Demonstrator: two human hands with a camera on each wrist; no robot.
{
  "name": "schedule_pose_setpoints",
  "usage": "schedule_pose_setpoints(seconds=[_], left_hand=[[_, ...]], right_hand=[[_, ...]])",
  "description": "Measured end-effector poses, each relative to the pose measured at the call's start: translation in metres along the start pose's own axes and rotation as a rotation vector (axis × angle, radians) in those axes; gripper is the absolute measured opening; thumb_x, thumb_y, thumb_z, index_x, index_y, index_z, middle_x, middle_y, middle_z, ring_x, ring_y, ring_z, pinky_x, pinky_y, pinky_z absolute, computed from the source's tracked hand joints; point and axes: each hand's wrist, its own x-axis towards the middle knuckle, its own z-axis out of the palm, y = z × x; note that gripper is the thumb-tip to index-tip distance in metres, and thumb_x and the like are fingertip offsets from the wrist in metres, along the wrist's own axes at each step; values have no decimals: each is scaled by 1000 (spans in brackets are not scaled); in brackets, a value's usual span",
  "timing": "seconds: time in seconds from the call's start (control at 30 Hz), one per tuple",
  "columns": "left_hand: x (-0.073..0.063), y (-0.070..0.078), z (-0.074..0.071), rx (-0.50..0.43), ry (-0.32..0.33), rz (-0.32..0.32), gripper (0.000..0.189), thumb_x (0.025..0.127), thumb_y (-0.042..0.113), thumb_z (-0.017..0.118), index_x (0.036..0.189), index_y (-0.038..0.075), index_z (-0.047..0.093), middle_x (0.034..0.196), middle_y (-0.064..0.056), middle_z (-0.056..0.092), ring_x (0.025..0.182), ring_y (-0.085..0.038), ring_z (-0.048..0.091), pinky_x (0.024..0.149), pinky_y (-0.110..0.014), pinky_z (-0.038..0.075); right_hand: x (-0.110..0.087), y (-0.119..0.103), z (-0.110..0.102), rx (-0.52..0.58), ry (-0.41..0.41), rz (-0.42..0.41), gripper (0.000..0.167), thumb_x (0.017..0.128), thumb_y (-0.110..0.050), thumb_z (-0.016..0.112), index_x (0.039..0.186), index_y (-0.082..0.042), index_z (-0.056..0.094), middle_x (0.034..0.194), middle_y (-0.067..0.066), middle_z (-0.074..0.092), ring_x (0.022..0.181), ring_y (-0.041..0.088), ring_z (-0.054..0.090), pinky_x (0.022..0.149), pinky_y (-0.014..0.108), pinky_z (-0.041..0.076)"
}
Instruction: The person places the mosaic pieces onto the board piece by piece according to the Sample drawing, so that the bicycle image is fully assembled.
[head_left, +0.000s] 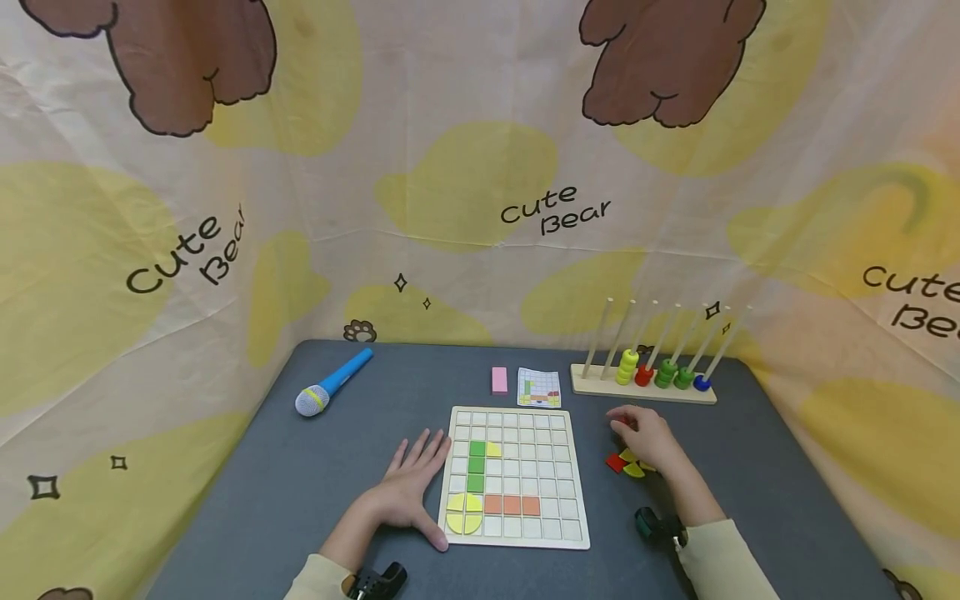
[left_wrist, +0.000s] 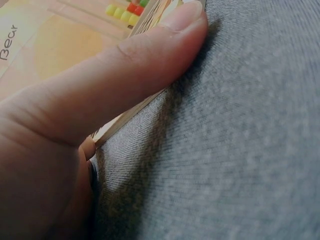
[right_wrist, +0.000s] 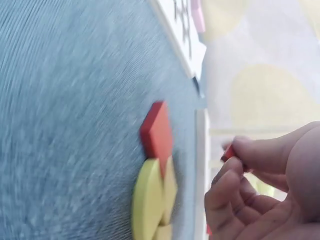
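My left hand (head_left: 408, 492) rests along the left edge of a white grid board (head_left: 531, 468), fingers spread and thumb at the near left corner. On the board lie a column of green squares (head_left: 476, 464), a row of orange-red squares (head_left: 512, 505), a yellow piece (head_left: 493, 450) near the top green one, and rounded yellow pieces (head_left: 464, 523) at the lower left. Right of the board, my right hand (head_left: 648, 437) pinches a small red tile (right_wrist: 229, 153) between thumb and fingers. Below that hand, a loose red tile (right_wrist: 160, 132) lies against several yellow rounded pieces (right_wrist: 146, 200).
A wooden peg rack (head_left: 592, 383) with coloured beads stands at the back right. Behind the board lie a patterned card (head_left: 538, 388) and a pink block (head_left: 498, 381). A blue toy microphone (head_left: 337, 383) lies at the back left. Printed cloth (head_left: 450, 275) hangs behind the table.
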Motion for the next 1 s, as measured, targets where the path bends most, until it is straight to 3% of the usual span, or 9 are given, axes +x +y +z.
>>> schedule_pose_setpoints(seconds=[0.23,0.43,0.7,1.0], left_hand=[[1,-1,1,-9,5,5,151,51,78,85,164,16,7,172,-7,-2,157,-32,-11,121,-63,-8],[1,-2,2,-10,9,7,151,50,78,85,164,17,7,172,-6,-2,157,-32,-11,121,-63,-8],[2,-3,2,-7,15,13,151,50,79,84,164,17,7,172,-6,-1,157,-32,-10,121,-63,-8],[1,-1,1,-13,17,14,151,51,76,86,164,15,8,172,-7,0,157,-33,-10,121,-63,-8]], right_hand=[[-9,-21,1,177,1,36,17,99,-15,67,108,-2,66,83,9,68,70,19,66,67,32,61],[-14,-32,2,123,24,10,17,95,-22,72,101,-6,67,82,7,67,73,24,61,63,30,54],[-20,-41,5,115,-8,-74,24,100,-16,64,120,-5,71,92,12,70,74,19,58,65,27,53],[-30,-55,13,198,-78,-99,28,97,-6,65,124,1,69,101,14,73,77,15,69,73,33,61]])
